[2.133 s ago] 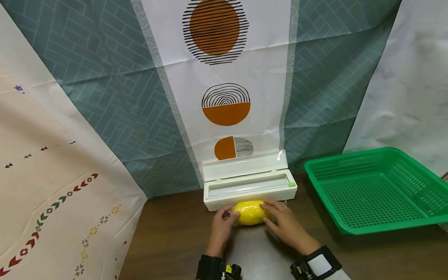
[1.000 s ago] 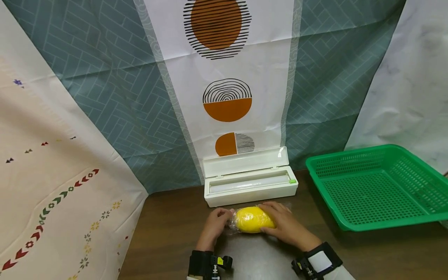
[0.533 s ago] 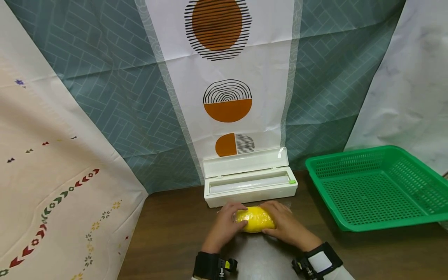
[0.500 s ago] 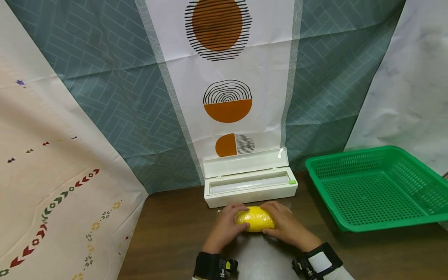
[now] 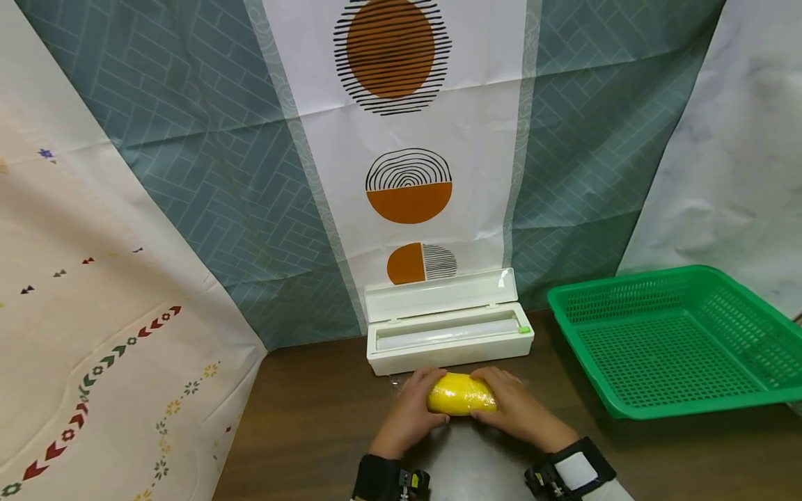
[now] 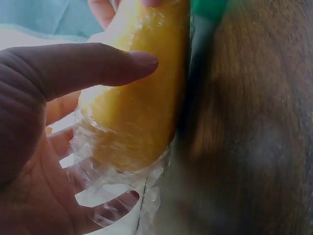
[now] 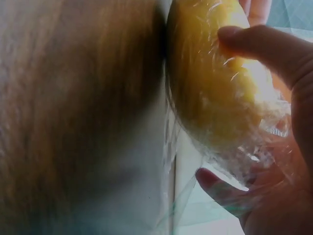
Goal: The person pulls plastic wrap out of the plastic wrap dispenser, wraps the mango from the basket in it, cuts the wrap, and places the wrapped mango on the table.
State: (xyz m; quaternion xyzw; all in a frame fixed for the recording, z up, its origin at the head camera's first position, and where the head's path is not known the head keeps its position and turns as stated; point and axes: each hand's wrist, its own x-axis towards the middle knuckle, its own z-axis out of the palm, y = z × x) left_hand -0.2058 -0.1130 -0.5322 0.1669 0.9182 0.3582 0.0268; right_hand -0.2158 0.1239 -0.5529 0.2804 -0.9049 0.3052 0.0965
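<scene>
A smooth yellow oval fruit (image 5: 462,394) wrapped in clear cling film lies on the table, held between both hands. My left hand (image 5: 415,410) grips its left end, with the thumb on the near side and the fingers behind. At the right end my right hand (image 5: 515,409) holds it the same way. In the left wrist view, loose crumpled film (image 6: 110,183) bunches at the fruit's end against the fingers. More film (image 7: 244,161) gathers at the other end in the right wrist view, spreading over the palm.
Just behind the hands stands a white cling film dispenser (image 5: 451,357), lid up, with a film roll (image 5: 447,334) inside. A green plastic basket (image 5: 702,412) sits at the right. The brown table (image 5: 301,417) meets a cloth-covered wall at the back.
My left hand was at the film on the left end a second ago; it has moved right onto the fruit. The fruit has shifted slightly right; the right hand keeps its hold.
</scene>
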